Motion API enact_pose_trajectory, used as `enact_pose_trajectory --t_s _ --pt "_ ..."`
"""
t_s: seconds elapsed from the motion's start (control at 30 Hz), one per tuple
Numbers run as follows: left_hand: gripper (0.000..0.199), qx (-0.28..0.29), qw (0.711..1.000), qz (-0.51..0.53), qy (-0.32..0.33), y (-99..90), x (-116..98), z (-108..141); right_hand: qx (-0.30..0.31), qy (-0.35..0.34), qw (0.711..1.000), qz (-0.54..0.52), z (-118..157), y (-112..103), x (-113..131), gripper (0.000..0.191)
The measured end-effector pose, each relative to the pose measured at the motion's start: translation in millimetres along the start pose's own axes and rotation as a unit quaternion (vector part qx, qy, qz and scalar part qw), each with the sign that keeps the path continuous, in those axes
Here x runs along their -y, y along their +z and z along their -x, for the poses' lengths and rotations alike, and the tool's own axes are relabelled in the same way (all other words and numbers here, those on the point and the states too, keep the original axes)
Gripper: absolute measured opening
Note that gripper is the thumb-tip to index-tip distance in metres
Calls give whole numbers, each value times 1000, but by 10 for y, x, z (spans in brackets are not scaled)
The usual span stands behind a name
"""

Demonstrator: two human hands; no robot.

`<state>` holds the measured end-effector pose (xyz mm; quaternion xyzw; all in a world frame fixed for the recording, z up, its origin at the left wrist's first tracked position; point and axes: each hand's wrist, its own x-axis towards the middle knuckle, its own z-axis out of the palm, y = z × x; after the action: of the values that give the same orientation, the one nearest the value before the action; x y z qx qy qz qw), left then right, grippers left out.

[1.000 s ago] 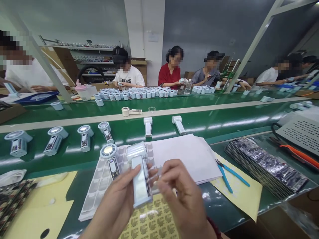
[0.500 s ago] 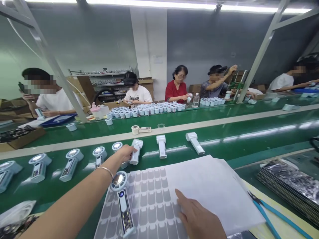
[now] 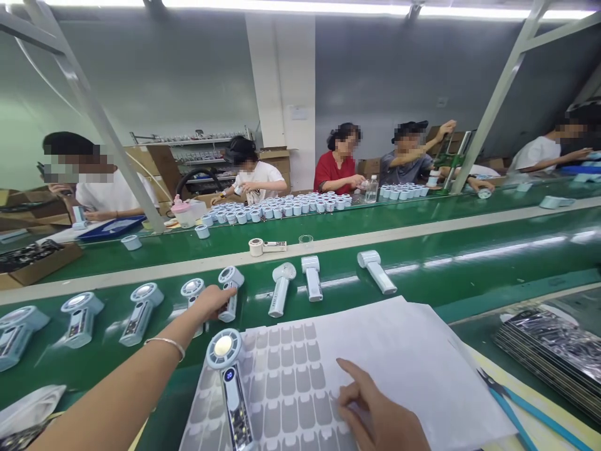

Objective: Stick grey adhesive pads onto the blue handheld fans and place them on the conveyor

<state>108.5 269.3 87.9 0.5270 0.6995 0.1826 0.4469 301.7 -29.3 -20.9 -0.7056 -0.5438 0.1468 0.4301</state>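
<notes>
My left hand (image 3: 216, 304) reaches over the green belt with its fingers closed around the handle of a pale blue handheld fan (image 3: 231, 274). Right of it lies another handheld fan (image 3: 280, 289), untouched. My right hand (image 3: 378, 404) hovers low over the sticker sheet (image 3: 282, 385) and its white backing paper (image 3: 375, 344); the index finger is stretched out, the thumb apart, and nothing shows between them. Between my arms, a fan with a lit display (image 3: 230, 382) and bare electronics in its handle rests on the sheet's left side.
More fans line the belt (image 3: 422, 275) on both sides. Blue-handled pliers (image 3: 530, 407) and a stack of shiny sheets (image 3: 554, 344) are at right. Several co-workers sit across, behind rows of small blue cups (image 3: 282, 207). A slanted metal post (image 3: 493, 106) stands at right.
My left hand has let go of one fan, which now lies farther right and turned, and has moved left onto another fan. My right hand stays near the sheet, its fingers slightly changed.
</notes>
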Motion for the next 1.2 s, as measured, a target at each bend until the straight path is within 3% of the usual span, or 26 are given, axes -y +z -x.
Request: enact_pose_trajectory --t_s 0.07,0.17,0.33,0.43,0.57,0.7,0.83,0.9,1.2 --pt "27 15 997 75 19 -59 6 158 20 66 988 -141 -67 -52 18 46" --pt "13 49 976 199 76 -227 2 559 60 128 942 -306 -190 -160 26 50" --pt "17 102 922 337 162 -488 179 1498 99 136 896 -411 -255 -361 150 57" --pt "30 82 903 409 101 -440 420 2012 75 125 893 -427 -109 -444 444 56" --pt "20 70 866 495 -23 -77 676 2454 106 111 879 -451 183 -499 959 60" --pt "17 82 793 593 -109 323 719 2646 135 86 858 -487 378 -495 1291 62" --pt "10 112 732 651 -165 528 671 2716 107 82 865 -483 441 -481 1411 60" --pt "9 113 722 660 -172 572 658 2730 95 97 874 -466 442 -488 1438 58" --pt "11 112 730 654 -163 642 688 2747 114 127 892 -419 409 -509 1487 52"
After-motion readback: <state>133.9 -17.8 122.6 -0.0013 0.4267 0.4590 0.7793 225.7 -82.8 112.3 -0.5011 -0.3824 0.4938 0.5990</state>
